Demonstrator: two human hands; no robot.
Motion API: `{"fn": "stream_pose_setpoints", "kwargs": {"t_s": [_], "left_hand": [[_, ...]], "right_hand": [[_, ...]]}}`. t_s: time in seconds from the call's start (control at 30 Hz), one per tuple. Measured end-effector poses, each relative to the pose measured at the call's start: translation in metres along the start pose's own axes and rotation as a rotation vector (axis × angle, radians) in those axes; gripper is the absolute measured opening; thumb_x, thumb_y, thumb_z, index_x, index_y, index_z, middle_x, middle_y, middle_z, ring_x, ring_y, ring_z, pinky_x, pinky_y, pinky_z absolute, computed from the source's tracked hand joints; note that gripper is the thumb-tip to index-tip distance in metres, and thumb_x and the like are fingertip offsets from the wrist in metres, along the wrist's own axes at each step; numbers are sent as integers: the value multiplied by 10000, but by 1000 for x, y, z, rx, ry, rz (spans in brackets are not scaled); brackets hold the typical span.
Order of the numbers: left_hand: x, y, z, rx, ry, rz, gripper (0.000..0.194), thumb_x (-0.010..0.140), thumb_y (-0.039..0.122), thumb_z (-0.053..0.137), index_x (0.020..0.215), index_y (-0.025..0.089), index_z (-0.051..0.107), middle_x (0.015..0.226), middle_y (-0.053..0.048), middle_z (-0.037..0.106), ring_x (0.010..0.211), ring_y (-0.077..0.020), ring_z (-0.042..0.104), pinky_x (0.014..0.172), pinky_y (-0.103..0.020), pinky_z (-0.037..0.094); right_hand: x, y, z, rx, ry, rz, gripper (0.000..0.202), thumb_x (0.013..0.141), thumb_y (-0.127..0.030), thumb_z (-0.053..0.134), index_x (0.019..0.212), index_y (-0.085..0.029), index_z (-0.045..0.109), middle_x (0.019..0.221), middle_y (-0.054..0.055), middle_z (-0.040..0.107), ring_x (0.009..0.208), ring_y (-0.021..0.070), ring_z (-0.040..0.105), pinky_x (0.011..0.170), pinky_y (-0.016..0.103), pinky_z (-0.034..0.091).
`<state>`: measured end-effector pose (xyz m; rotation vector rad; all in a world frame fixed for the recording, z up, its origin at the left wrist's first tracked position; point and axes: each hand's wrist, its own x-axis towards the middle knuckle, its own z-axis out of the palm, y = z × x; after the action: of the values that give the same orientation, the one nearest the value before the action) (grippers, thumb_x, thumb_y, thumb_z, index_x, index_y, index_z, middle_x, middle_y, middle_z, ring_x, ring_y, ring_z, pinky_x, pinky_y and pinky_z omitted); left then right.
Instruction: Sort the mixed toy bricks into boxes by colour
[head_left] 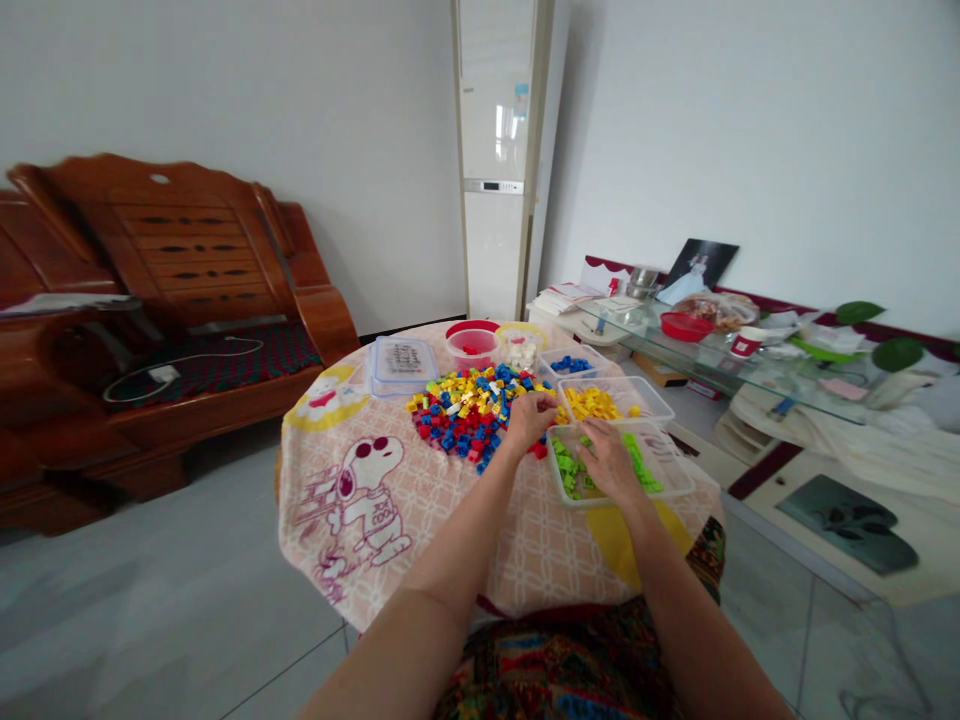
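Toy building bricks (469, 415) lie heaped on the worktop (450, 515). Your left hand (531, 416) is at the heap's right edge, fingers close together; can't tell if they grip anything. Right hand (606, 460): fingers slightly apart over the green-brick tray (679, 472), grip unclear. Yellow-brick tray (651, 400) sits just beyond, so a loose pinch could drop a brick among another colour.

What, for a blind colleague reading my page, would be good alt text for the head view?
A person's left hand is at the right edge of a heap of mixed toy bricks, the right hand over a clear box of green bricks. Beyond it, more boxes hold yellow bricks and blue bricks on a cloth-covered table.
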<state>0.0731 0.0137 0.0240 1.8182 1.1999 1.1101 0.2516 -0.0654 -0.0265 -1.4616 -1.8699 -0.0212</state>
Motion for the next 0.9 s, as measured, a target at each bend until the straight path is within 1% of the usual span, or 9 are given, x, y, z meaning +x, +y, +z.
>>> {"fn": "stream_pose_setpoints", "kwargs": {"t_s": [0.1,0.17,0.23,0.33,0.43,0.5,0.63,0.8,0.9], "left_hand": [[12,7,16,-233,-76,13,310,826,24,643,1087,135,768,913,-62,798,791,-158,757,781,-286,615],[13,6,15,-254,-85,61,382,838,28,630,1183,137,752,992,-81,803,864,-168,765,825,-297,620],[9,0,6,-111,-69,108,372,844,38,634,1172,152,769,1048,-85,805,943,-182,758,898,-312,606],[-5,-11,-14,236,-74,138,299,859,83,664,1078,218,817,1114,-66,803,1042,-209,733,1005,-341,558],[-17,-22,-28,493,-95,143,285,849,75,667,982,256,842,1106,-65,801,1112,-237,696,1052,-367,515],[-21,-28,-35,580,-59,109,285,846,67,654,942,253,847,1071,-79,798,1102,-247,679,1040,-376,505],[-21,-40,-54,638,59,-3,218,871,130,648,857,235,839,1002,-85,781,1038,-251,664,977,-363,506],[-23,-53,-78,546,163,-95,218,899,135,632,874,243,819,997,-58,770,974,-216,681,867,-304,533],[-24,-50,-77,546,226,-67,216,889,121,643,935,237,819,1048,-71,771,1061,-238,684,952,-331,532]], "right_hand": [[0,0,0,18,-3,3,462,862,-165,565,1300,-202,708,1363,145,679,1347,313,560,1189,552,423],[0,0,0,21,-4,5,468,865,-162,563,1309,-205,705,1372,142,675,1354,311,556,1193,550,419],[0,-1,1,11,-3,8,458,874,-165,560,1306,-204,708,1372,140,674,1350,309,558,1199,546,413],[0,-3,0,-8,-2,17,425,889,-186,565,1285,-207,718,1338,132,688,1326,311,570,1196,548,413],[0,-3,1,-10,-2,20,411,892,-195,566,1272,-200,721,1322,139,691,1314,316,574,1188,557,420],[0,-1,1,-2,-3,16,421,881,-191,574,1277,-210,716,1333,136,685,1322,314,569,1186,559,422],[-1,1,2,10,5,4,425,875,-189,577,1277,-229,711,1343,122,682,1333,311,560,1187,564,419],[-1,1,2,4,7,2,416,883,-193,562,1269,-226,713,1341,123,682,1317,315,568,1179,561,427],[-1,0,1,-10,5,-2,408,890,-199,557,1267,-199,712,1342,136,682,1311,320,574,1178,549,434]]}}
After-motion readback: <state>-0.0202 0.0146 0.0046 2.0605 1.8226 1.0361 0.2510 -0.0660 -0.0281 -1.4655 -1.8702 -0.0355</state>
